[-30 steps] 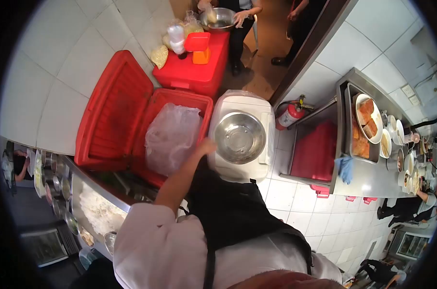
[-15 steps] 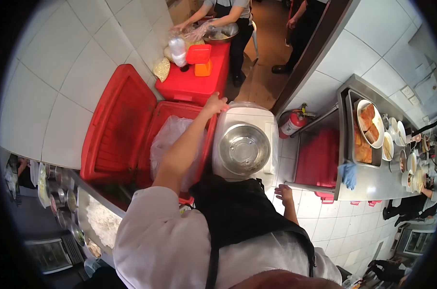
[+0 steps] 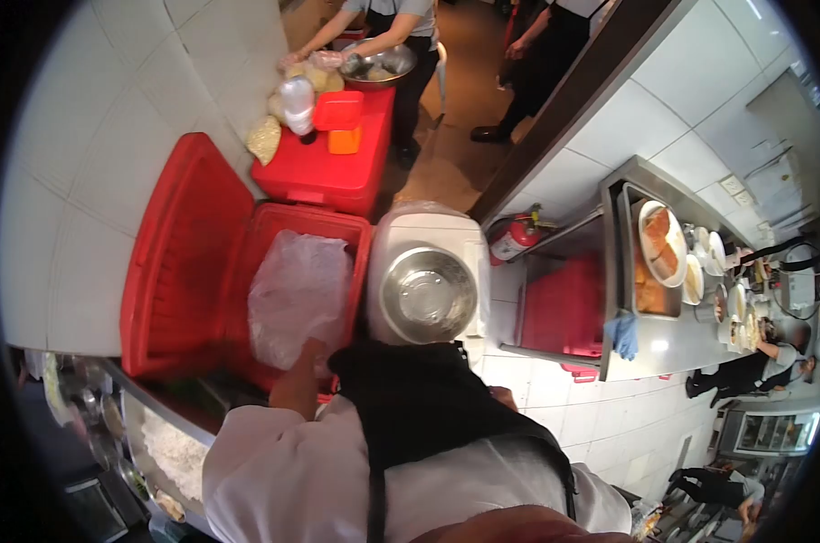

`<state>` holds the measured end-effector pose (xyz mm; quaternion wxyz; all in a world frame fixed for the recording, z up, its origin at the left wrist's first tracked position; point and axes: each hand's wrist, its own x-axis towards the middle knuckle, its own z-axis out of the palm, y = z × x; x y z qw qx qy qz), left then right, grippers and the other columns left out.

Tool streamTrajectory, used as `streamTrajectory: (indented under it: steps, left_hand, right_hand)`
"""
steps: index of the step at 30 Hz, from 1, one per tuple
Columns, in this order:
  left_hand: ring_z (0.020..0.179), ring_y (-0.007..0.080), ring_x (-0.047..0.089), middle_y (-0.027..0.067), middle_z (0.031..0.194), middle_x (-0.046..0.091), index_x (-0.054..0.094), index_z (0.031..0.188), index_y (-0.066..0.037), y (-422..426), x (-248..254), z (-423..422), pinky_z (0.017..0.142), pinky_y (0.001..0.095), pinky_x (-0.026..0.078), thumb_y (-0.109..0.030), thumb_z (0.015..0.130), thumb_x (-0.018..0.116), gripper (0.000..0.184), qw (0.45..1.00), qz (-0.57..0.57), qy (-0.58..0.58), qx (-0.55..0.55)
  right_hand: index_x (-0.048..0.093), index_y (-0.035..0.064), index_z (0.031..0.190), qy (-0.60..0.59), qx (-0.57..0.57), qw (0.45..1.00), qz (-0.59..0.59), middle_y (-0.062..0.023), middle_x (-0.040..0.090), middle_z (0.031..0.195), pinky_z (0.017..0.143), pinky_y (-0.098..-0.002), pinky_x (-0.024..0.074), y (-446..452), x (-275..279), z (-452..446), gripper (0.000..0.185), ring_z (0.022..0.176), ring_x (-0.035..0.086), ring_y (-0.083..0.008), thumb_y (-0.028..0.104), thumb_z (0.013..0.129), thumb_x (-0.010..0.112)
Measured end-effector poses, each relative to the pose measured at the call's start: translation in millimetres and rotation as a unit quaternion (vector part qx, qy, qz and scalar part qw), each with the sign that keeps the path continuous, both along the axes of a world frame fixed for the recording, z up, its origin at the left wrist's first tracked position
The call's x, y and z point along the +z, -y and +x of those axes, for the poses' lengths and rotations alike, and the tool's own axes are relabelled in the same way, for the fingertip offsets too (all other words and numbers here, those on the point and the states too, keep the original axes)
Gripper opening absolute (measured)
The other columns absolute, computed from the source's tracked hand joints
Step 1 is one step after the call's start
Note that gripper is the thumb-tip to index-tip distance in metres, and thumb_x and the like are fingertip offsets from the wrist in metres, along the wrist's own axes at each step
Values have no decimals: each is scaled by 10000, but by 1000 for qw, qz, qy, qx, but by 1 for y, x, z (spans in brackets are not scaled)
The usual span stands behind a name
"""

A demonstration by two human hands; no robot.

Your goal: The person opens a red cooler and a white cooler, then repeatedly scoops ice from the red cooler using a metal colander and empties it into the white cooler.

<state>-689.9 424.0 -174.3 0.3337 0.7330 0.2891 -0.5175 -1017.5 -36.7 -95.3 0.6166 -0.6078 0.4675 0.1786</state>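
Note:
My left hand is low at the near side of an open red cooler, beside my black apron. It is closest to a crumpled clear plastic bag inside the cooler; I cannot tell whether it touches the bag, and its fingers are blurred. My right hand shows only in part past the apron's right edge, with its fingers hidden. In front of me a steel bowl sits on a white box-shaped container.
A closed red cooler behind holds an orange container and bags. A co-worker's gloved hands are beside a steel bowl. At right are a fire extinguisher and a steel counter with food. White grated food lies left.
My left hand has come back from the cooler's far right corner to its near side. My right hand has drawn in beside the apron. The view has shifted slightly.

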Motion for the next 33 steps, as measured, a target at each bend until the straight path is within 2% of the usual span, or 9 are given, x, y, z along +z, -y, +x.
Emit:
streamTrajectory:
  steps: [7,13,19,20,22,23,27,29,33]
  left_hand:
    - [542,176,593,127,749,624,297,1312,-17,93,44,110,481,298,479,-200,785,574,622,931,-168,312,-87]
    - [615,147,593,110,792,635,198,1380,-144,197,139,166,521,258,464,-239,847,528,635,899,-306,306,-65]
    - [572,177,586,86,770,634,473,1089,-107,171,116,183,466,285,442,-163,814,540,289,930,-292,220,-28]
    - [552,205,581,70,724,625,511,960,-96,133,46,220,446,305,431,-160,807,543,169,817,-510,247,106]
    - [570,261,592,87,684,610,562,816,-86,58,57,279,473,392,452,-204,831,486,142,705,-114,678,-174]
    - [609,311,601,119,689,611,584,783,-69,18,107,299,524,433,476,-213,847,444,212,679,164,684,-211]
    - [964,368,507,175,1011,551,523,1076,-56,-94,316,290,779,491,436,-282,817,515,344,469,487,731,-94]
    - [1070,358,465,169,1129,522,520,1112,-72,-167,345,289,847,504,399,-343,831,465,393,446,517,729,-62]
    - [1221,368,298,179,1310,368,391,1257,-88,-245,334,259,962,555,238,-517,816,419,616,655,573,492,4]
  right_hand:
    - [546,62,1012,-13,-140,988,56,-112,629,831,563,-331,478,11,11,70,248,674,609,-211,219,820,546]
    - [503,42,1067,19,-135,990,15,-121,623,905,641,-353,483,6,40,84,287,766,607,-221,222,843,495]
    - [527,45,1052,-16,-164,985,43,-145,621,917,657,-385,483,-10,-14,21,319,798,607,-259,263,819,537]
    - [525,44,1054,-14,-126,992,24,-147,621,918,658,-382,484,-15,0,16,319,800,607,-261,262,821,538]
    - [521,43,1058,5,-28,998,-54,-142,618,910,659,-375,484,-26,16,-1,313,802,604,-256,256,829,540]
    - [519,43,1059,19,28,992,-119,-135,615,901,659,-371,483,-29,16,-8,307,801,601,-250,251,835,539]
    - [531,41,1059,141,171,933,-284,-108,600,862,659,-360,472,-17,-8,-42,290,767,579,-222,224,835,548]
    - [536,40,1058,206,271,882,-325,-95,592,843,659,-354,467,-15,-9,-77,283,751,567,-209,211,834,552]
    - [534,86,1078,-107,-206,972,36,-87,619,899,681,-401,394,-26,-1,-26,309,805,557,-199,239,811,509]
